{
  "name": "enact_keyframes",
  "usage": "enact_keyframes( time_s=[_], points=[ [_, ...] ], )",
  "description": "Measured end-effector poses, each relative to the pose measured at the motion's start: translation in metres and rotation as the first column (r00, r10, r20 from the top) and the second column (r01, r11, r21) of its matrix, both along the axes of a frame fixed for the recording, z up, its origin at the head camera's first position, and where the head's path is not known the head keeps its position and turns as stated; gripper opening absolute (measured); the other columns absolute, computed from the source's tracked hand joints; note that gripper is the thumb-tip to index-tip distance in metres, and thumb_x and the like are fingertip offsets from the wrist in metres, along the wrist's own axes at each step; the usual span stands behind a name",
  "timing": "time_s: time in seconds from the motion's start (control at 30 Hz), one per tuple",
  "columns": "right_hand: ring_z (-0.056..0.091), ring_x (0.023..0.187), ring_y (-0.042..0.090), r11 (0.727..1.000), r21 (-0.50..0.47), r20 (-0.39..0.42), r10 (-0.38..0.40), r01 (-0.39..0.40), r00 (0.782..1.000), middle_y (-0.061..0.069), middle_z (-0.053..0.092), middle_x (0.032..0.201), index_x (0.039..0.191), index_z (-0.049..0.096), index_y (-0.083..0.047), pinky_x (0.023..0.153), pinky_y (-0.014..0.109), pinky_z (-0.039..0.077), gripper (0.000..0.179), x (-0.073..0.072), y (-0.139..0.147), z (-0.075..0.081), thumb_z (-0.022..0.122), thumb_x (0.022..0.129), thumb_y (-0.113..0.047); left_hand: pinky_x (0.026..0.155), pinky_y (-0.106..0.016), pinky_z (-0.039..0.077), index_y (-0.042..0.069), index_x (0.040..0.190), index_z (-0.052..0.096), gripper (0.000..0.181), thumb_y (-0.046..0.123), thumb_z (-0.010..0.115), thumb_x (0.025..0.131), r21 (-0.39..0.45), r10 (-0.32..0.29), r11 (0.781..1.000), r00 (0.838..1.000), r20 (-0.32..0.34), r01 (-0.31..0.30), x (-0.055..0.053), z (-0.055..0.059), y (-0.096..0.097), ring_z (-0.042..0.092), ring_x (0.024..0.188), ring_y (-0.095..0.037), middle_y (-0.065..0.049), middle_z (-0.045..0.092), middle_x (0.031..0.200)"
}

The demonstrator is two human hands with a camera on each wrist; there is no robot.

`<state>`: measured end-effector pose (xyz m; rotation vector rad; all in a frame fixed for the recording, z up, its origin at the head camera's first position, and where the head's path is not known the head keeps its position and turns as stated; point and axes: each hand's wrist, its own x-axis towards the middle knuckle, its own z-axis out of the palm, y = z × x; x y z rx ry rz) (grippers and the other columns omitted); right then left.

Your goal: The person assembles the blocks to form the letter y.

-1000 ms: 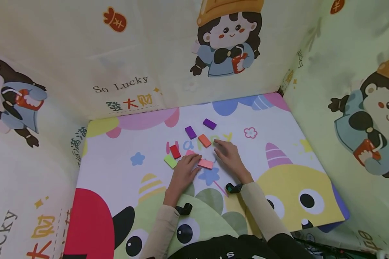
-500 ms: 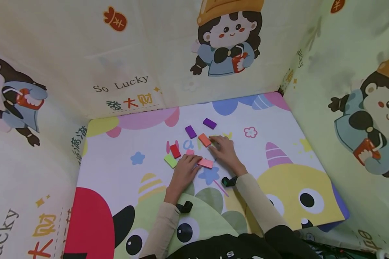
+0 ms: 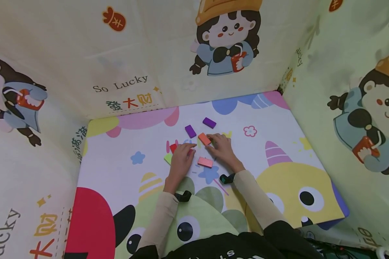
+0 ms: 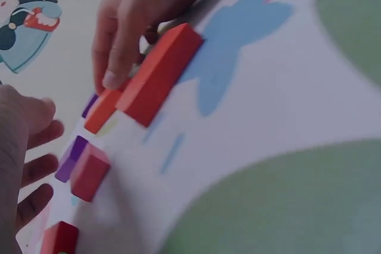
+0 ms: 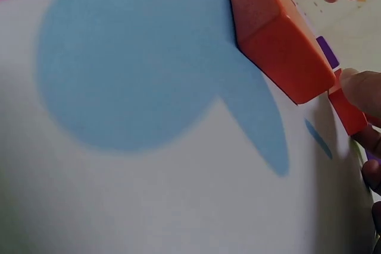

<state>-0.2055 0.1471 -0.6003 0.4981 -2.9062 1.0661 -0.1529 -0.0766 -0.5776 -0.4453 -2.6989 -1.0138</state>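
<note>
My right hand (image 3: 223, 148) pinches an orange block (image 3: 204, 139) between thumb and fingers; in the right wrist view the thumb lies on the orange block (image 5: 348, 108). My left hand (image 3: 180, 160) hovers over the left blocks, partly hiding a red block (image 3: 173, 148) and a lime green block (image 3: 167, 159). In the left wrist view its fingers are loose and apart, holding nothing, near a small pink block (image 4: 90, 172). A longer pink block (image 3: 205, 162) lies between the hands, looking redder in the wrist views.
Two purple blocks, one nearer (image 3: 190, 131) and one farther (image 3: 209, 122), lie beyond the orange one. The table (image 3: 155, 144) has a printed cartoon cover. Printed cloth walls (image 3: 168, 46) stand at the back and both sides.
My right hand has moved left to the orange block and taken hold of it. My left hand has lifted away from the pink blocks and shifted up over the red block.
</note>
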Motion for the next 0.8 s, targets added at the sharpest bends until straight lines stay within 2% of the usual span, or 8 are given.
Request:
enact_keyframes(
  time_s=[0.13, 0.2, 0.33, 0.47, 0.63, 0.8],
  points=[
    [0.054, 0.12, 0.033, 1.0, 0.002, 0.017, 0.006, -0.006, 1.0, 0.012, 0.064, 0.135, 0.149, 0.056, -0.015, 0.098, 0.049, 0.034, 0.058, -0.001, -0.003, 0.002, 0.073, 0.097, -0.035, 0.114, -0.05, 0.046, 0.009, 0.131, 0.069, 0.032, 0.011, 0.069, 0.1, 0.029, 0.053, 0.998, 0.997, -0.048, -0.052, -0.016, 0.005, -0.004, 0.06, 0.129, -0.033, -0.01, 0.069, 0.135],
    [0.053, 0.12, 0.033, 1.0, 0.01, 0.028, 0.007, -0.007, 1.0, 0.011, 0.063, 0.135, 0.149, 0.056, -0.016, 0.099, 0.049, 0.033, 0.058, -0.001, -0.004, 0.002, 0.072, 0.097, -0.035, 0.118, -0.051, 0.042, 0.006, 0.134, 0.067, 0.034, 0.009, 0.067, 0.1, 0.044, 0.063, 0.997, 0.997, -0.044, -0.061, -0.025, 0.007, -0.006, 0.057, 0.135, -0.035, -0.012, 0.066, 0.14],
    [0.053, 0.122, 0.032, 1.0, 0.015, 0.035, 0.014, -0.015, 0.999, 0.01, 0.063, 0.136, 0.149, 0.056, -0.016, 0.101, 0.049, 0.033, 0.058, -0.002, -0.005, 0.001, 0.071, 0.097, -0.036, 0.124, -0.047, 0.036, 0.009, 0.145, 0.059, 0.04, 0.015, 0.061, 0.105, 0.031, 0.073, 0.997, 0.995, 0.072, -0.075, -0.041, 0.008, -0.01, 0.047, 0.146, -0.032, -0.011, 0.055, 0.154],
    [0.053, 0.122, 0.03, 0.999, 0.006, 0.034, 0.033, -0.033, 0.999, 0.008, 0.063, 0.136, 0.148, 0.057, -0.017, 0.101, 0.048, 0.033, 0.057, -0.002, -0.007, 0.001, 0.071, 0.097, -0.036, 0.128, -0.048, 0.031, 0.015, 0.153, 0.05, 0.047, 0.023, 0.056, 0.108, -0.007, 0.078, 0.997, 0.979, 0.188, -0.078, -0.054, 0.006, -0.012, 0.038, 0.154, -0.03, -0.008, 0.045, 0.163],
    [0.054, 0.123, 0.03, 0.999, 0.004, 0.032, 0.049, -0.049, 0.998, 0.007, 0.064, 0.136, 0.146, 0.058, -0.017, 0.1, 0.048, 0.034, 0.054, 0.0, -0.012, 0.001, 0.071, 0.097, -0.036, 0.119, -0.061, 0.036, 0.021, 0.156, 0.049, 0.049, 0.025, 0.056, 0.107, -0.058, 0.083, 0.996, 0.975, 0.207, -0.072, -0.068, -0.002, -0.012, 0.038, 0.153, -0.035, -0.008, 0.042, 0.166],
    [0.054, 0.123, 0.029, 0.999, 0.015, 0.016, 0.052, -0.052, 0.999, 0.007, 0.063, 0.136, 0.145, 0.059, -0.018, 0.098, 0.047, 0.034, 0.053, 0.002, -0.016, 0.0, 0.071, 0.097, -0.037, 0.112, -0.062, 0.039, 0.026, 0.153, 0.052, 0.046, 0.026, 0.054, 0.108, -0.092, 0.089, 0.993, 0.971, 0.223, -0.07, -0.076, -0.007, -0.014, 0.038, 0.15, -0.034, -0.003, 0.045, 0.164]
  ],
)
